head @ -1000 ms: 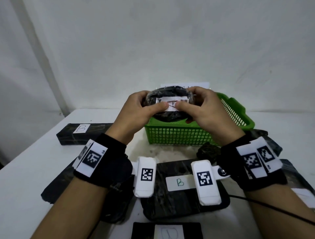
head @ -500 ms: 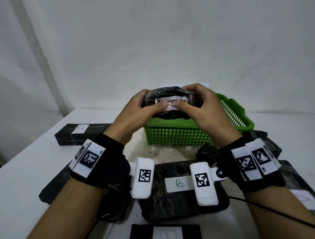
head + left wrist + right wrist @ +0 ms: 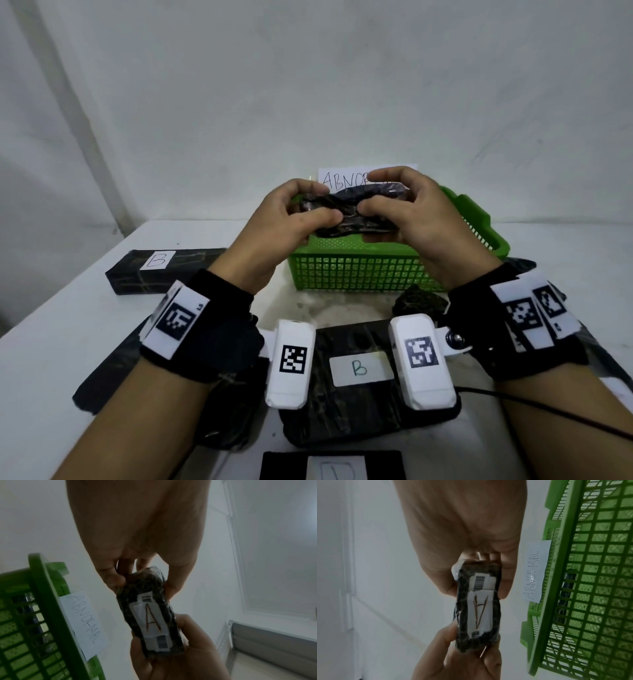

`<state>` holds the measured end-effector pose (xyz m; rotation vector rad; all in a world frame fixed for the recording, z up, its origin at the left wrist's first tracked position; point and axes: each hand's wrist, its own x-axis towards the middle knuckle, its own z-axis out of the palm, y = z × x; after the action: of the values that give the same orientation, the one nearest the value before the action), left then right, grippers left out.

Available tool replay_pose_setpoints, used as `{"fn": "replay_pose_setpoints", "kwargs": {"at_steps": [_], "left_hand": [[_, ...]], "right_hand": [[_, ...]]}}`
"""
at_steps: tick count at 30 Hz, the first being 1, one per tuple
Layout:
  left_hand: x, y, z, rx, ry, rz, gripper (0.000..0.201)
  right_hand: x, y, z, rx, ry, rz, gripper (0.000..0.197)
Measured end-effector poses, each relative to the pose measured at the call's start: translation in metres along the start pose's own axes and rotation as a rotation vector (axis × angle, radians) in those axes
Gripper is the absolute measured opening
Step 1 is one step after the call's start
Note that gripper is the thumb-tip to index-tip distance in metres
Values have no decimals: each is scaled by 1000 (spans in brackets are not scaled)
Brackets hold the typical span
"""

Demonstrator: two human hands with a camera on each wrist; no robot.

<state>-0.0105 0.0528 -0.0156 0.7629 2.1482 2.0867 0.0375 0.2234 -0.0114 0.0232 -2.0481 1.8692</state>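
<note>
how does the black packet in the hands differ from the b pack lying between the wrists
The held packet carries a label marked A; the B pack is marked B. The held packet is in the air near the green basket, gripped by the left hand and right hand; the B pack lies flat on the table. Both are black-wrapped with a white label.
</note>
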Motion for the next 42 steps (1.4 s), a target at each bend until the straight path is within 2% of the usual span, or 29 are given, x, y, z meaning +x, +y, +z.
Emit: {"fn": "replay_pose_setpoints", "kwargs": {"at_steps": [6,10,14,16,19,20,22,24,25,28,31,36,38,42], "left_hand": [[1,-1,5,82,73,34,29],[0,0,-3,139,58,-3,31],[-2,2,-6,166,-33,-151,41],[-2,4,-4,109,-19,-189,41],[0,3,-4,17,35,-112,21],[0,3,-5,-1,36,-90,18],[-1,1,-6,-22,3,-50,22],[-1,0,-7,-13,-46,-25,26],[-2,1,-7,-11,-59,-19,24],[-3,2,-6,-19,-18,17,17],[-4,0,0,48,30,114,25],[-5,-2,3,101,87,197,25],[-4,0,1,80,97,163,23],[-3,3,-3,-66,19,7,24]], "right_hand": [[-4,1,7,-219,96,-166,26],[-3,1,5,-240,48,-157,32],[-4,0,1,-192,-18,-166,44],[-3,1,0,-210,-28,-169,48],[-5,-1,0,-148,-69,-69,58],[-5,-2,0,-108,-90,-12,57],[-4,-3,-1,-17,-109,64,40],[-2,-3,-3,35,-90,84,23],[-1,-2,-4,42,-84,79,23],[1,0,-1,9,-58,-13,28],[-1,2,5,-107,12,-158,32],[-4,1,8,-123,29,-238,28],[-4,0,5,-94,2,-282,27],[-5,-1,-1,-82,-65,-316,32]]}}
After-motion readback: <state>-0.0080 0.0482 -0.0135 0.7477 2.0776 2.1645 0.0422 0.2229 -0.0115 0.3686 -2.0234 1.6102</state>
